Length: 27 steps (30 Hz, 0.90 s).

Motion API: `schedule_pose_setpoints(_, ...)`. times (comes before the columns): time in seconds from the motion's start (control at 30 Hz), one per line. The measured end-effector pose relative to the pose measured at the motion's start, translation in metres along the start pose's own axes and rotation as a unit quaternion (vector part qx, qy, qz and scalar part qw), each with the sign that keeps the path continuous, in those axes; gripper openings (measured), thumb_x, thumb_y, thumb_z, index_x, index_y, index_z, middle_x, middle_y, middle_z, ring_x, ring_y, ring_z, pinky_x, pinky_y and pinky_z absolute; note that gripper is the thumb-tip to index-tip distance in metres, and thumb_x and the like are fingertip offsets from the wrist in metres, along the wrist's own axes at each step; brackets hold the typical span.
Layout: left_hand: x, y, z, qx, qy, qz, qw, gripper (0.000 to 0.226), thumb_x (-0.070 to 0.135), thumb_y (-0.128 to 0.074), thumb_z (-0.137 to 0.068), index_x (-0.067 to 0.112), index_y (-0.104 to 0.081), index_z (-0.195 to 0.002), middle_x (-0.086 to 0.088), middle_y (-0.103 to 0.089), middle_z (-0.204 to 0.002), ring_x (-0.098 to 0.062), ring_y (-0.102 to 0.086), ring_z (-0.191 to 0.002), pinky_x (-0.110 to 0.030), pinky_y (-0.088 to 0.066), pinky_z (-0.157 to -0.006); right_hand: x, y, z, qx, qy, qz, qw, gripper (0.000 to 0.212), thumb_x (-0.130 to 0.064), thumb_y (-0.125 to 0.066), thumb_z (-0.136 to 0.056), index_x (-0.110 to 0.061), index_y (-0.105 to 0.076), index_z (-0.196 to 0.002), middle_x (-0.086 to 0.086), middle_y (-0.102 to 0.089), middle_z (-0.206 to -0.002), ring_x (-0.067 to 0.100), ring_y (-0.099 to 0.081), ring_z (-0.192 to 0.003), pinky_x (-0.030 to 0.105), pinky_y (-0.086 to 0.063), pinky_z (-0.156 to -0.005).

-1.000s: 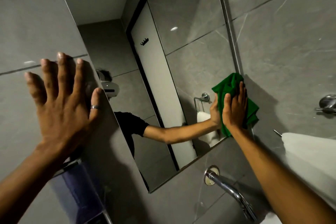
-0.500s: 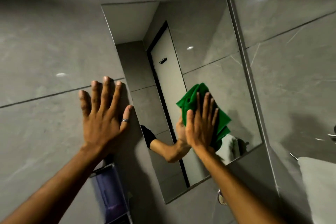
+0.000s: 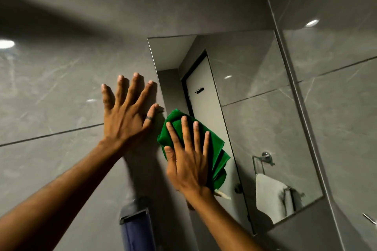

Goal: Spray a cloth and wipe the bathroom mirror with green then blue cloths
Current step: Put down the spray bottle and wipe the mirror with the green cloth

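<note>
The bathroom mirror hangs on the grey tiled wall, tilted in my view. A crumpled green cloth lies flat against the mirror's left edge. My right hand presses on the cloth with its fingers spread. My left hand rests flat on the wall tile just left of the mirror, fingers apart, a ring on the thumb, holding nothing. No blue cloth and no spray bottle are in view.
A blue-bodied soap dispenser is mounted on the wall under my hands. The mirror reflects a white door, a towel ring and a white towel. The wall corner runs down the mirror's right side.
My right hand has slid the green cloth across the mirror from its right edge to its left edge. My view has turned, so my left hand now sits higher and closer to the mirror.
</note>
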State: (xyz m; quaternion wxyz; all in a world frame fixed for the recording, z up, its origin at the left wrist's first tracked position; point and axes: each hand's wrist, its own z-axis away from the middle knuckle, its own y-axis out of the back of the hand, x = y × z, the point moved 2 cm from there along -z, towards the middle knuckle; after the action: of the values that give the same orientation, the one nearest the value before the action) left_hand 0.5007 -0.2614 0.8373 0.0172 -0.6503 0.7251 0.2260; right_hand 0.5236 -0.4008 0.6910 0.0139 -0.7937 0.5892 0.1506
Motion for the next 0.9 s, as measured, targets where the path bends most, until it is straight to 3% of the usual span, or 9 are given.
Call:
schedule_pose_setpoints(0.2,-0.005,-0.001,-0.018,0.016,0.000,-0.003,1.000,0.075,0.069,-0.012,-0.097,0.040,0.001,-0.165,-0.002,0.009,-0.176,-0.034,0.013,-0.161,-0.067,0.007,-0.126,0.068,0.020,-0.051,0.046,-0.055,0.003,0.997,0.057,-0.052,-0.022,-0.101,-0.044,-0.012,-0.157,-0.006,-0.008,-0.170,0.024,-0.009,-0.157,0.055,-0.008,-0.125)
schedule_pose_setpoints(0.3,-0.002,-0.002,-0.018,0.027,0.003,-0.003,1.000,0.074,0.068,-0.012,-0.097,0.040,0.000,-0.165,-0.003,0.009,-0.176,-0.035,0.013,-0.161,-0.067,0.007,-0.126,0.124,0.040,-0.084,0.060,-0.105,-0.012,0.993,0.058,-0.053,-0.015,-0.100,-0.038,-0.023,-0.156,-0.006,-0.013,-0.169,0.023,-0.014,-0.156,0.054,-0.013,-0.125)
schedule_pose_setpoints(0.43,0.000,-0.003,-0.017,0.031,0.001,-0.010,0.999,0.074,0.068,-0.012,-0.098,0.039,0.000,-0.165,-0.004,0.008,-0.176,-0.035,0.012,-0.161,-0.067,0.007,-0.126,0.205,0.061,-0.128,0.061,-0.172,-0.015,0.983,0.067,-0.052,-0.008,-0.099,-0.024,-0.035,-0.153,-0.006,-0.010,-0.170,0.021,-0.012,-0.156,0.051,-0.007,-0.126)
schedule_pose_setpoints(0.57,0.000,-0.005,-0.016,0.041,-0.004,-0.017,0.999,0.073,0.066,-0.015,-0.100,0.038,0.000,-0.165,-0.004,0.009,-0.176,-0.035,0.014,-0.161,-0.068,0.005,-0.126,0.270,0.080,-0.165,0.087,-0.257,-0.044,0.961,0.069,-0.051,-0.009,-0.099,-0.018,-0.030,-0.155,-0.003,-0.009,-0.170,0.023,-0.011,-0.156,0.053,-0.007,-0.126)
schedule_pose_setpoints(0.73,0.001,-0.006,-0.018,0.047,-0.001,-0.034,0.998,0.073,0.065,-0.016,-0.100,0.037,0.000,-0.165,-0.005,0.008,-0.176,-0.035,0.012,-0.162,-0.069,0.001,-0.125,0.274,0.081,-0.189,0.093,-0.271,-0.046,0.957,0.067,-0.051,-0.008,-0.101,-0.020,-0.027,-0.156,-0.002,-0.007,-0.170,0.025,-0.008,-0.157,0.052,-0.004,-0.126)
schedule_pose_setpoints(0.9,0.002,-0.002,-0.019,0.034,0.001,-0.031,0.999,0.073,0.065,-0.018,-0.100,0.037,-0.002,-0.165,-0.005,0.008,-0.176,-0.036,0.012,-0.161,-0.069,0.003,-0.125,0.215,0.077,-0.206,0.084,-0.219,-0.040,0.971,0.063,-0.048,-0.009,-0.102,-0.022,-0.028,-0.156,0.000,-0.007,-0.170,0.026,-0.008,-0.157,0.053,-0.002,-0.126)
